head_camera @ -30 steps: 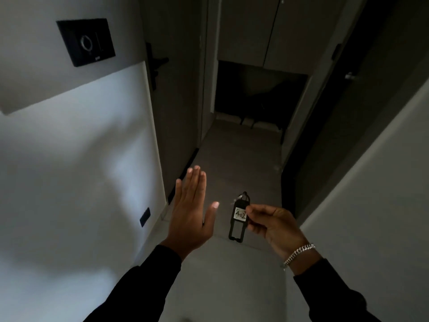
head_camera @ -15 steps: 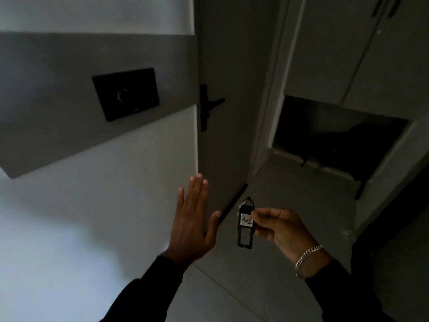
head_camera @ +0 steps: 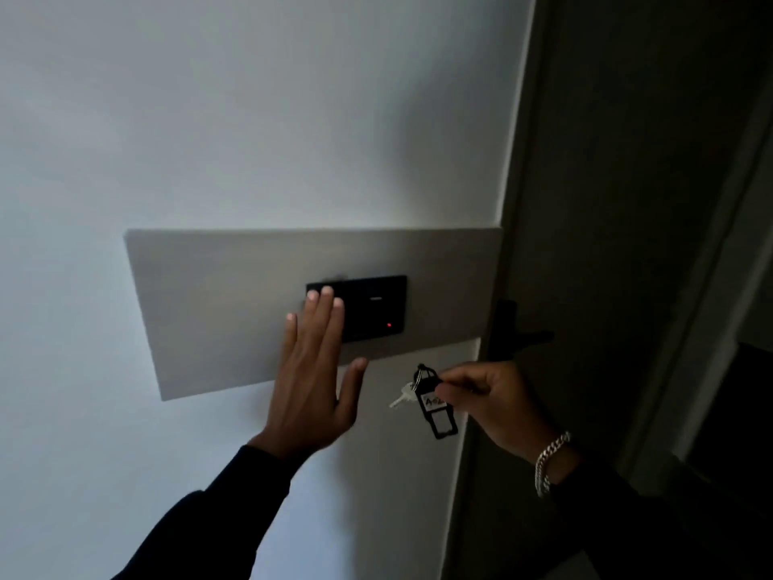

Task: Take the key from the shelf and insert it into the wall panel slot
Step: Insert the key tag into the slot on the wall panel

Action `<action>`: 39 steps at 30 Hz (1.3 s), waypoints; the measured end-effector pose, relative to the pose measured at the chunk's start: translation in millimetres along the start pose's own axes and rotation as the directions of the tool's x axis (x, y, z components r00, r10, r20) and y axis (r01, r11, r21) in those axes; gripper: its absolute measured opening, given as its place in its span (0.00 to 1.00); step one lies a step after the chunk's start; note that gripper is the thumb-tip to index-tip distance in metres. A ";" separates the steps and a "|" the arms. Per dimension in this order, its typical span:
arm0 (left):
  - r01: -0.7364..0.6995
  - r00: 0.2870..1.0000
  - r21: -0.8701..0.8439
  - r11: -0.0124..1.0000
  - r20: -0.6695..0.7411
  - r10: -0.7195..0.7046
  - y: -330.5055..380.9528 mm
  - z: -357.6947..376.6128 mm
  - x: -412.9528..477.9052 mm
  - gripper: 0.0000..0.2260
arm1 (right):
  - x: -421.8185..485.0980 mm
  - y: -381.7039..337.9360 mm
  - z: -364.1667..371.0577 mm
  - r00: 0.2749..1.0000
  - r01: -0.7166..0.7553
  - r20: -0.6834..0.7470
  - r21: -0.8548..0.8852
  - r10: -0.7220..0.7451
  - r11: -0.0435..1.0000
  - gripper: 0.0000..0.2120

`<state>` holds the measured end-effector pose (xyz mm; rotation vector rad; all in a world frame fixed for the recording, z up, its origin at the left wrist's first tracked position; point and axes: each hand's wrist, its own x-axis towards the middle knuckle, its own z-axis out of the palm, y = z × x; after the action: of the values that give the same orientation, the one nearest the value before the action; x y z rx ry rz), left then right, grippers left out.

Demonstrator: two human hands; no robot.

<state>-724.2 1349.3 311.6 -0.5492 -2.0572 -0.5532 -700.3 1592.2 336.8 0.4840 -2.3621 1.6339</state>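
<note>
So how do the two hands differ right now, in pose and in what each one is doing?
The left hand is flat and open, fingers straight and pointing up, its fingertips over the left edge of the black wall panel; the right hand is curled shut, pinching the black key tag below the panel. The left hand is empty; the right carries the tag with a silver key hanging off it. The right wrist wears a chain bracelet; the left shows none. Both arms wear dark sleeves.

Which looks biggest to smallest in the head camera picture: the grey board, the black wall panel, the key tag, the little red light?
1. Grey board
2. Black wall panel, partly covered by the left hand
3. Key tag, though nearer the camera, so it looks bigger than it really is
4. Red light
</note>
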 end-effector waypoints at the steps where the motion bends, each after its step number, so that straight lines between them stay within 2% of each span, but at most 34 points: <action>1: 0.012 1.000 0.030 0.999 -0.019 -0.011 -7.6 -4.8 10.7 0.30 | 12.9 -6.1 1.5 0.998 0.060 -0.006 -0.016 -0.060 0.998 0.06; 5: 0.022 0.997 0.157 0.987 -0.079 -0.010 -35.8 -16.1 38.7 0.30 | 56.8 -26.6 10.2 0.972 0.222 -0.064 -0.047 -0.225 0.974 0.07; 8: 0.039 0.997 0.268 0.962 -0.081 -0.018 -51.3 -17.6 46.8 0.30 | 85.9 -34.9 14.8 0.949 0.299 -0.100 -0.014 -0.298 0.954 0.13; 12: -0.036 0.997 0.428 0.903 -0.045 0.061 -64.9 -9.6 51.9 0.29 | 116.0 -43.6 14.8 0.910 0.409 -0.105 0.071 -0.401 0.910 0.09; 17: -0.044 0.987 0.635 0.771 -0.093 0.132 -84.8 2.6 55.8 0.28 | 151.0 -39.5 18.7 0.877 0.481 -0.105 0.164 -0.469 0.861 0.07; 22: -0.015 0.975 0.730 0.683 -0.142 0.174 -94.1 14.0 54.9 0.28 | 173.2 -27.6 22.9 0.856 0.515 -0.089 0.232 -0.509 0.825 0.09; 26: -0.013 0.965 0.747 0.664 -0.164 0.203 -94.7 15.0 56.2 0.28 | 180.5 -10.1 27.0 0.865 0.497 -0.034 0.190 -0.500 0.847 0.13; 28: -0.005 0.964 0.754 0.657 -0.170 0.202 -94.2 15.6 55.7 0.28 | 179.3 -4.5 29.0 0.872 0.486 -0.035 0.183 -0.488 0.855 0.10; 30: -0.005 0.965 0.756 0.654 -0.169 0.202 -94.0 15.6 56.9 0.28 | 177.4 -1.7 28.8 0.857 0.516 -0.077 0.106 -0.510 0.850 0.05; 32: -0.009 0.967 0.758 0.652 -0.160 0.199 -95.5 14.8 56.0 0.28 | 174.9 -0.5 29.2 0.828 0.554 -0.107 0.002 -0.551 0.832 0.06; 35: -0.018 0.968 0.761 0.648 -0.149 0.201 -97.9 14.8 53.6 0.28 | 173.4 -4.3 27.6 0.816 0.565 -0.098 -0.065 -0.569 0.822 0.07; 39: -0.023 0.968 0.764 0.645 -0.144 0.205 -100.1 14.3 53.0 0.28 | 170.0 -10.6 19.3 0.828 0.540 -0.072 -0.158 -0.555 0.827 0.13</action>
<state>-817.0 1286.3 332.9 -0.0917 -1.8034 0.3466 -852.4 1547.1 401.7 0.9155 -1.9681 1.1939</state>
